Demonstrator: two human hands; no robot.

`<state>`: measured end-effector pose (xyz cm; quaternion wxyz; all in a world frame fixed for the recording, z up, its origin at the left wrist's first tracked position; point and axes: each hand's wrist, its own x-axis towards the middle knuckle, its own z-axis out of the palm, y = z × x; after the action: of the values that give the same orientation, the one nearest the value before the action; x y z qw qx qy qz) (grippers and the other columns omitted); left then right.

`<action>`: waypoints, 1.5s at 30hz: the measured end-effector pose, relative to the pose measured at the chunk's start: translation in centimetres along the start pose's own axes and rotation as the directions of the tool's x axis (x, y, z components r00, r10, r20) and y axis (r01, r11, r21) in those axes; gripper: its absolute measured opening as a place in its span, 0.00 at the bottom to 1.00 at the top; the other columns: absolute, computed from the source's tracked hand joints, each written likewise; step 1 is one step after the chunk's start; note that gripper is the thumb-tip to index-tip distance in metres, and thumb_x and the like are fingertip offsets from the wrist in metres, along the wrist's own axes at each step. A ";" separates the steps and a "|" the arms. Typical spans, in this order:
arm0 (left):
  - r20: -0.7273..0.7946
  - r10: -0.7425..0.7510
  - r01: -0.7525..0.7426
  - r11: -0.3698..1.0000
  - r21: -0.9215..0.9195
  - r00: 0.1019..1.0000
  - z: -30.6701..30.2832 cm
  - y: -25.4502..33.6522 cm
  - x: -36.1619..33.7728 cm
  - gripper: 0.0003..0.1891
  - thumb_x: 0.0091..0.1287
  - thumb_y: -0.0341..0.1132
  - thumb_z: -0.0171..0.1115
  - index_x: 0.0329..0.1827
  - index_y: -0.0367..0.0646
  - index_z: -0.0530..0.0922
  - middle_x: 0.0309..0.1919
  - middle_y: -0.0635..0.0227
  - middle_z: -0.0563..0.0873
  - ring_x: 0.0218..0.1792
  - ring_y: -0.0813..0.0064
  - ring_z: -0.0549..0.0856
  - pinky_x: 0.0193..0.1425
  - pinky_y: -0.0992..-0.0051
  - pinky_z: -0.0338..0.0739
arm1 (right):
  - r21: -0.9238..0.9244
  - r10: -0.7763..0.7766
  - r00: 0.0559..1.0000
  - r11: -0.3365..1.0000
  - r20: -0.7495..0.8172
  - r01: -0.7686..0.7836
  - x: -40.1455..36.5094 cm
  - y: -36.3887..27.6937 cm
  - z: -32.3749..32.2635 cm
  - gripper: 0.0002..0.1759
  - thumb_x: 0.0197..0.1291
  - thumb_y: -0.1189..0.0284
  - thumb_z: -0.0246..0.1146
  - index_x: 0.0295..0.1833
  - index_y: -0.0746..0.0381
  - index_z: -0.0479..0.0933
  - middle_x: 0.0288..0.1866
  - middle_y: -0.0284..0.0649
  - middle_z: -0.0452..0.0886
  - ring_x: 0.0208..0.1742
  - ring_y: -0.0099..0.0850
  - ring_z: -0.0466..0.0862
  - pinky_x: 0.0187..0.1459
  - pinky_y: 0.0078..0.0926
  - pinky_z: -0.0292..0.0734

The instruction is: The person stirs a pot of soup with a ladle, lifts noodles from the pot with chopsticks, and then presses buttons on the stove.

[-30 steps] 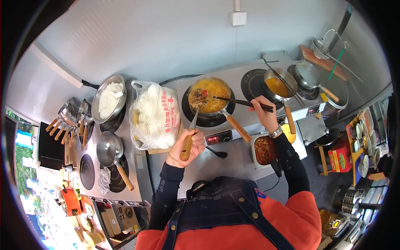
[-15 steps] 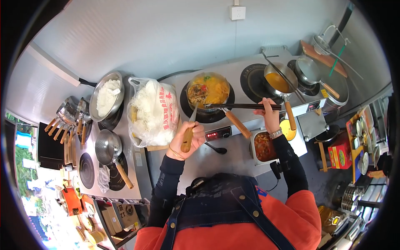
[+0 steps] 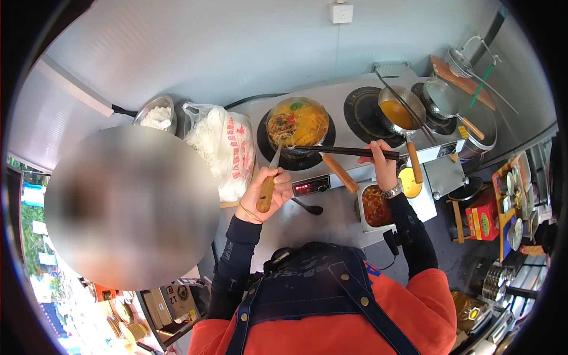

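My left hand (image 3: pixel 267 192) is closed around the wooden handle of a ladle (image 3: pixel 276 157). The ladle's round head lies in a pan (image 3: pixel 313 121) of orange-yellow soup with noodles, and dark strands and red bits fill it. Between the fingers of my right hand (image 3: pixel 381 163) is a pair of long dark chopsticks (image 3: pixel 349 151). Their tips reach the near rim of the pan beside the ladle, where pale noodle strands show. The pan sits on a black hob, its wooden handle pointing toward me and to the right.
A plastic bag of white noodles (image 3: pixel 228 148) stands left of the pan. Right are a saucepan of orange liquid (image 3: pixel 397 112) and another small pan (image 3: pixel 439 97). Nearer lie a tray of red sauce (image 3: pixel 376 207) and a black spoon (image 3: pixel 310 208). A blurred round patch hides the left stove.
A large blurred patch now covers the pans and hobs at left. Both hands keep their grips and have barely moved; the ladle and chopsticks are still at the pan.
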<state>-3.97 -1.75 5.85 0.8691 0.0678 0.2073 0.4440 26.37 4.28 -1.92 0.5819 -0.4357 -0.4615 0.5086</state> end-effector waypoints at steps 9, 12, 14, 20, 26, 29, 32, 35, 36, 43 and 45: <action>0.010 -0.003 0.003 1.000 0.000 1.000 -0.1 0.1 0.0 0.05 0.67 0.33 0.51 0.37 0.41 0.69 0.25 0.78 0.67 0.26 0.84 0.68 0.38 0.80 0.70 | -0.031 -0.017 0.999 0.999 -0.036 0.016 0.1 0.1 -0.3 0.14 0.69 0.68 0.53 0.33 0.67 0.73 0.27 0.39 0.79 0.26 0.29 0.84 0.31 0.20 0.77; -0.004 -0.003 0.003 1.000 -0.004 1.000 -0.1 0.1 0.1 0.05 0.67 0.33 0.51 0.37 0.41 0.70 0.24 0.78 0.67 0.26 0.84 0.68 0.39 0.79 0.71 | -0.002 -0.020 1.000 1.000 -0.021 0.020 0.0 -0.1 -0.2 0.14 0.69 0.67 0.54 0.34 0.67 0.73 0.27 0.39 0.79 0.26 0.28 0.84 0.31 0.20 0.77; -0.011 0.001 -0.001 1.000 -0.003 1.000 -0.1 0.1 0.1 0.05 0.67 0.33 0.51 0.37 0.41 0.70 0.24 0.78 0.67 0.26 0.84 0.68 0.39 0.79 0.71 | -0.007 -0.052 0.999 0.999 -0.003 0.052 -0.1 -0.2 -0.1 0.14 0.69 0.67 0.54 0.34 0.67 0.73 0.27 0.39 0.80 0.26 0.28 0.84 0.31 0.20 0.77; 0.000 0.006 -0.006 1.000 -0.008 1.000 -0.1 0.0 0.0 0.05 0.67 0.33 0.51 0.37 0.41 0.71 0.23 0.78 0.67 0.25 0.83 0.68 0.39 0.78 0.72 | -0.105 -0.101 0.995 0.989 0.014 0.102 -1.0 -0.5 0.5 0.14 0.69 0.68 0.54 0.34 0.67 0.73 0.26 0.40 0.81 0.26 0.26 0.83 0.31 0.19 0.76; -0.010 0.009 -0.009 1.000 -0.002 1.000 0.0 -0.1 -0.1 0.05 0.67 0.33 0.51 0.37 0.40 0.71 0.24 0.78 0.67 0.26 0.83 0.68 0.38 0.79 0.71 | -0.223 -0.180 0.984 0.959 -0.006 0.174 -3.2 0.2 1.1 0.12 0.68 0.69 0.54 0.34 0.66 0.74 0.24 0.42 0.83 0.26 0.24 0.83 0.33 0.19 0.74; -0.012 0.007 -0.007 1.000 -0.001 1.000 0.0 -0.1 -0.1 0.05 0.67 0.33 0.51 0.37 0.40 0.71 0.24 0.78 0.67 0.26 0.83 0.68 0.38 0.79 0.71 | -0.237 -0.187 0.982 0.955 -0.008 0.180 -4.2 -0.4 1.6 0.12 0.68 0.70 0.54 0.34 0.66 0.74 0.24 0.42 0.84 0.27 0.23 0.83 0.33 0.19 0.73; 0.000 0.006 -0.006 1.000 0.002 1.000 0.1 -0.1 -0.1 0.05 0.67 0.33 0.51 0.37 0.40 0.70 0.24 0.78 0.67 0.26 0.84 0.68 0.38 0.79 0.71 | -0.289 -0.232 0.973 0.932 -0.007 0.220 -4.6 -0.1 1.5 0.12 0.68 0.71 0.54 0.34 0.66 0.74 0.24 0.42 0.84 0.27 0.24 0.83 0.33 0.19 0.73; 0.013 0.004 -0.004 1.000 -0.002 1.000 -0.1 -0.1 -0.1 0.05 0.67 0.33 0.51 0.37 0.40 0.70 0.24 0.78 0.67 0.26 0.84 0.68 0.38 0.80 0.71 | -0.288 -0.250 0.968 0.929 -0.028 0.231 -5.1 0.4 1.7 0.12 0.68 0.71 0.54 0.34 0.66 0.74 0.24 0.42 0.84 0.26 0.24 0.83 0.34 0.19 0.73; 0.010 -0.001 0.001 1.000 -0.018 1.000 -0.3 -0.1 0.0 0.05 0.67 0.33 0.52 0.36 0.42 0.70 0.25 0.76 0.68 0.27 0.82 0.68 0.38 0.78 0.71 | -0.259 -0.228 0.972 0.943 -0.054 0.207 -5.3 0.4 1.9 0.12 0.68 0.70 0.54 0.33 0.66 0.74 0.24 0.41 0.83 0.26 0.25 0.83 0.33 0.19 0.74; 0.002 0.003 -0.003 1.000 0.003 1.000 0.3 -0.2 -0.2 0.05 0.67 0.33 0.51 0.37 0.41 0.69 0.24 0.78 0.67 0.26 0.84 0.68 0.38 0.80 0.71 | 0.198 0.141 0.947 0.976 -0.288 -0.086 -4.2 1.4 1.5 0.14 0.68 0.66 0.55 0.33 0.65 0.72 0.28 0.39 0.78 0.25 0.30 0.84 0.30 0.21 0.78; 0.008 0.003 -0.003 1.000 0.004 1.000 0.2 -0.2 -0.2 0.05 0.68 0.33 0.51 0.36 0.41 0.69 0.24 0.78 0.67 0.26 0.84 0.68 0.38 0.80 0.71 | 0.238 0.153 0.946 0.968 -0.285 -0.085 -3.8 2.1 1.1 0.14 0.68 0.66 0.55 0.33 0.64 0.71 0.29 0.39 0.78 0.25 0.30 0.84 0.30 0.23 0.80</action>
<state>-3.86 -1.97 5.99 0.8692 0.0717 0.2045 0.4445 24.69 0.77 -4.10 0.6585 -0.4673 -0.2803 0.5191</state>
